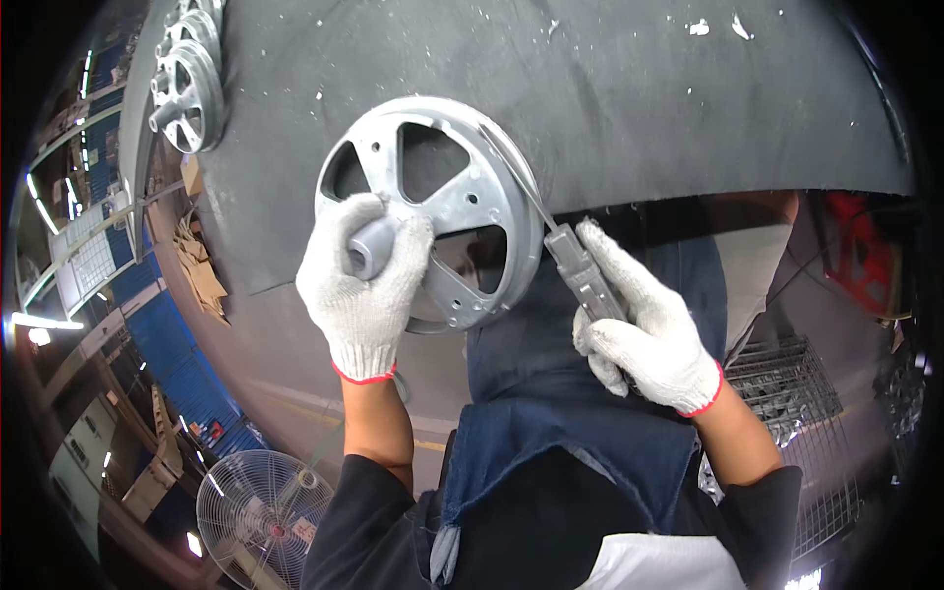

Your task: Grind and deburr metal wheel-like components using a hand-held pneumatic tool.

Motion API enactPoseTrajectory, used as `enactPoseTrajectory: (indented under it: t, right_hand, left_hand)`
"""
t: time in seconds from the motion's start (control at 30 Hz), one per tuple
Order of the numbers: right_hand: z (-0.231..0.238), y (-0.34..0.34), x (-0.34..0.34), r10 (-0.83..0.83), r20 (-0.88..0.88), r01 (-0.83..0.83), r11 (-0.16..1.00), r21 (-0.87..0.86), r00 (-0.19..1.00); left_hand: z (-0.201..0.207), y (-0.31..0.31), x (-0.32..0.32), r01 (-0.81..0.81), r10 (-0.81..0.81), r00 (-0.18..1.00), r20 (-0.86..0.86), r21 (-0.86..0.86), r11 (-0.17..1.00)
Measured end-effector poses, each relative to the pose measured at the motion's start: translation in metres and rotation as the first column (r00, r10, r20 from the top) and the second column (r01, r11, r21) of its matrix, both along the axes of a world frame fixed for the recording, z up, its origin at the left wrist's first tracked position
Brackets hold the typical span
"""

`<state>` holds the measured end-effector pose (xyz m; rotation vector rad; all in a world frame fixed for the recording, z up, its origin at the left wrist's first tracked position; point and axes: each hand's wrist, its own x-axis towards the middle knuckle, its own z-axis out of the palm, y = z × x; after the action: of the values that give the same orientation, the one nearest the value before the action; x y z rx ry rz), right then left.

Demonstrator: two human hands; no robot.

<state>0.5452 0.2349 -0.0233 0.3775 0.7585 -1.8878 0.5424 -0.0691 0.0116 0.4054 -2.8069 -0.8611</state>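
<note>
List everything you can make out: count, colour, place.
table: one, dark grey, top
spoked wheel: one, silver-grey, centre
hand tool: one, grey, right of the wheel
similar wheels: at least three, grey, upper left
cardboard pieces: several, brown, left
panelling: uncounted, blue, left
lamps: several, white, far left
fan: one, grey, lower left
wire basket: one, grey, lower right
unclear object: one, red, far right
clothing: uncounted, black and dark blue, lower centre
left hand: one, white-gloved, gripping the wheel
right hand: one, white-gloved, holding the tool
</note>
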Motion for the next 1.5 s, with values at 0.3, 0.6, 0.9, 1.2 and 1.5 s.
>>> enactPoseTrajectory:
  t: [0.3, 0.6, 0.9, 1.2, 1.5]
  right_hand:
    - [0.046, -0.014, -0.080, 0.790, -0.603, 0.606, 0.427, 0.671, 0.111]
    - [0.049, 0.054, -0.099, 0.823, -0.569, 0.698, 0.414, 0.585, -0.011]
    - [0.063, 0.202, 0.182, 0.357, -0.024, -0.142, 0.432, 0.890, 0.934]
    - [-0.005, 0.034, 0.044, 0.262, -0.952, 0.797, 0.535, 0.279, 0.157]
    - [0.009, -0.023, -0.103, 0.879, -0.466, 0.851, 0.165, 0.499, 0.102]
  left_hand:
    - [0.000, -0.006, 0.001, 0.071, -0.070, 0.995, -0.065, 0.004, 0.997]
    - [-0.008, -0.001, -0.004, 0.052, -0.052, 0.999, -0.003, 0.104, 0.993]
    - [-0.008, -0.007, -0.004, 0.095, -0.090, 0.994, -0.061, 0.083, 0.992]
    - [0.003, -0.002, 0.002, 0.029, -0.029, 1.000, -0.002, 0.024, 0.999]
    - [-0.012, -0.003, -0.002, -0.009, 0.012, 1.000, -0.016, 0.147, 0.989]
